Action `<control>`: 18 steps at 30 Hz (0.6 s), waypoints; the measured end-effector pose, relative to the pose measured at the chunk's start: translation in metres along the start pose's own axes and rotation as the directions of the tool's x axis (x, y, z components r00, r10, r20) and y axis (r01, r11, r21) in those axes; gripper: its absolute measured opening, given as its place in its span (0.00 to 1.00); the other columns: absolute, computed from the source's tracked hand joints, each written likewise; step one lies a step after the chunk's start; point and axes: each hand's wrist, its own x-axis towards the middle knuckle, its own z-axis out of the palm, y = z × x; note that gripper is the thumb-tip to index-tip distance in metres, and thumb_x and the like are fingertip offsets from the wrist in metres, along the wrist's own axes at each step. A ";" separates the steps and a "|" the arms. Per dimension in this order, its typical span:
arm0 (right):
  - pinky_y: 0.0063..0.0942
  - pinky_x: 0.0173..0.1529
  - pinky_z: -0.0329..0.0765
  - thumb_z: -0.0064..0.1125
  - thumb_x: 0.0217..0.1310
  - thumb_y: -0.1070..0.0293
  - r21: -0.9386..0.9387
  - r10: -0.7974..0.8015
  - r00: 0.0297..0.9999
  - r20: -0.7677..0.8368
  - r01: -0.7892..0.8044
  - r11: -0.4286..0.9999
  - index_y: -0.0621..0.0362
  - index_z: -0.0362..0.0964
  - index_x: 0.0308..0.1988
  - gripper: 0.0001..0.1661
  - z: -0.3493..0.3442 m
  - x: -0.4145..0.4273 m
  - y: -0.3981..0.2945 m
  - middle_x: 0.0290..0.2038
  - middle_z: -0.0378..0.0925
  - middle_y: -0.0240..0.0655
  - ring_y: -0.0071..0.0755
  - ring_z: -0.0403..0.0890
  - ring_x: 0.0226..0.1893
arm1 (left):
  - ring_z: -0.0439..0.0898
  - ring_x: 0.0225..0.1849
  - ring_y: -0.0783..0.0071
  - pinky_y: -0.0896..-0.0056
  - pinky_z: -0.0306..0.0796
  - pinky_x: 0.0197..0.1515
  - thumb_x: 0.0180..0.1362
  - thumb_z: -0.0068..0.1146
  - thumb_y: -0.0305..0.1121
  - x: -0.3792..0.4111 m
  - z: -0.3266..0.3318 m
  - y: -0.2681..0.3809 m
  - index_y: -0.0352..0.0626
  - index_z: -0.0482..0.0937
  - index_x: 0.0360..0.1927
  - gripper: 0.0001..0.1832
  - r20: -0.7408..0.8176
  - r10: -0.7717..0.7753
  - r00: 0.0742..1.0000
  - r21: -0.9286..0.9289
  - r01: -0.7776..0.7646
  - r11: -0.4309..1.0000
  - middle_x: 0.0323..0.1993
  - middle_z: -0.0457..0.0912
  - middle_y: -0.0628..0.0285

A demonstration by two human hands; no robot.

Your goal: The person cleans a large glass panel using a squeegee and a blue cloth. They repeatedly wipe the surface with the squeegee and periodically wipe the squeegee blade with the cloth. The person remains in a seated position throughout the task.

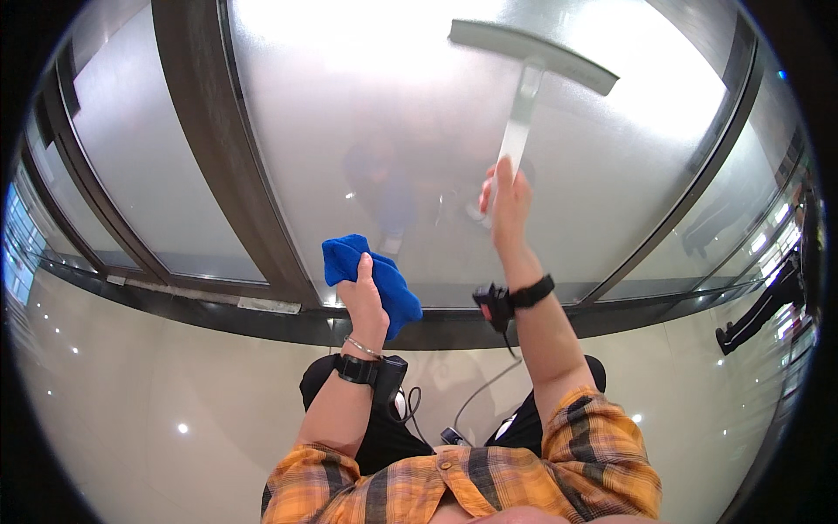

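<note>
In my right hand [509, 206] is the handle of a pale window squeegee [524, 114]. Its wide blade head [533, 54] lies high over the frosted glass panel [419, 157], slanting down to the right; whether the blade touches the glass I cannot tell. My left hand [365, 298] grips a bunched blue cloth [386, 281], thumb on top, low before the left part of the same panel. Faint blurred reflections show in the glass between my hands.
A brown metal frame post [216, 150] borders the panel on the left, another frame bar [681, 190] on the right. A dark base ledge [438, 331] runs below. Cables [481, 393] hang from wrist-worn devices. On the glossy tiled floor [163, 380], a person in dark trousers [763, 301] stands far right.
</note>
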 end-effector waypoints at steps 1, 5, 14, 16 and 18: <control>0.20 0.18 0.62 0.48 0.70 0.49 -0.014 0.032 0.999 -0.001 -0.032 0.999 0.56 0.66 0.27 0.24 0.002 0.005 -0.003 0.15 0.65 0.24 0.17 0.66 0.13 | 0.73 0.46 0.74 0.66 0.69 0.52 0.61 0.60 0.35 -0.002 0.000 -0.001 0.40 0.74 0.50 0.17 0.006 -0.010 1.000 0.011 0.010 1.000 0.46 0.75 0.65; 0.23 0.18 0.63 0.48 0.69 0.45 -0.277 0.084 0.996 0.028 -0.073 0.958 0.55 0.67 0.25 0.27 -0.017 -0.013 0.060 0.16 0.69 0.29 0.18 0.67 0.13 | 0.72 0.47 0.73 0.65 0.68 0.55 0.60 0.61 0.36 -0.005 0.004 -0.001 0.41 0.72 0.51 0.18 0.022 0.008 1.000 0.013 -0.009 1.000 0.47 0.74 0.64; 0.46 0.33 0.73 0.51 0.62 0.36 -0.628 0.330 0.932 -0.150 -0.348 0.697 0.64 0.72 0.25 0.37 -0.116 -0.196 0.218 0.22 0.77 0.49 0.56 0.78 0.28 | 0.73 0.38 0.77 0.69 0.71 0.44 0.59 0.62 0.35 -0.006 0.007 -0.004 0.44 0.75 0.42 0.11 0.022 -0.003 1.000 0.019 0.003 1.000 0.37 0.75 0.69; 0.34 0.21 0.68 0.48 0.68 0.42 -0.438 0.211 0.976 -0.056 -0.214 0.873 0.61 0.67 0.21 0.34 -0.095 -0.140 0.178 0.11 0.68 0.36 0.35 0.73 0.13 | 0.73 0.36 0.78 0.70 0.71 0.40 0.59 0.62 0.35 0.003 0.001 -0.009 0.45 0.75 0.41 0.10 -0.002 -0.028 1.000 0.029 0.028 0.999 0.35 0.75 0.70; 0.25 0.15 0.61 0.46 0.69 0.42 -0.346 0.111 0.993 -0.041 -0.118 0.931 0.56 0.65 0.23 0.31 -0.080 -0.060 0.102 0.10 0.63 0.26 0.21 0.66 0.10 | 0.74 0.38 0.77 0.71 0.72 0.42 0.60 0.61 0.34 0.007 -0.005 -0.014 0.42 0.74 0.46 0.14 0.044 -0.039 0.998 0.040 0.037 0.999 0.38 0.76 0.68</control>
